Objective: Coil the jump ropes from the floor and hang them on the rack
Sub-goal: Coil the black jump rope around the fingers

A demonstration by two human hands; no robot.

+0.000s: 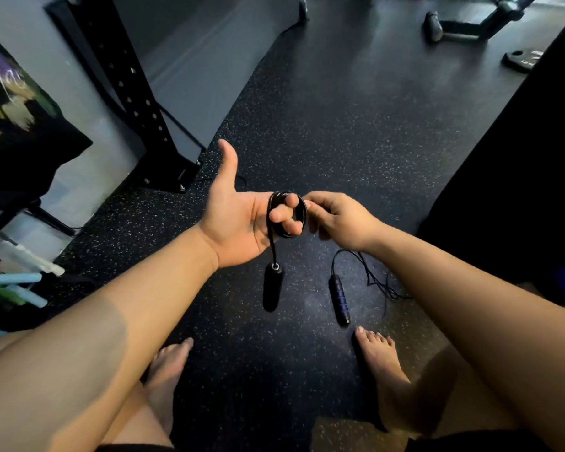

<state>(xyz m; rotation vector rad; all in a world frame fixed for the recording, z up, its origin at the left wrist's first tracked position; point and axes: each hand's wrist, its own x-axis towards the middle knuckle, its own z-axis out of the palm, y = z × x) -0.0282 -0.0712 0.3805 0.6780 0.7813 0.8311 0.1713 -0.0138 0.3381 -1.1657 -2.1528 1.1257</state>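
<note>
A black jump rope (302,213) is wound in tight loops around the curled fingers of my left hand (238,220), whose thumb sticks up. One black handle (272,290) of that rope dangles below the palm. My right hand (336,220) pinches the coil at its right side. A second jump rope lies on the floor, its black handle with blue rings (339,300) pointing at my right foot and its thin cord (377,282) tangled beside my right forearm.
A black perforated rack upright (134,102) is bolted to the speckled rubber floor at left, by a grey wall. Gym equipment bases (470,26) stand at the back right. Coloured items (13,288) lie at the far left. My bare feet (377,360) are below.
</note>
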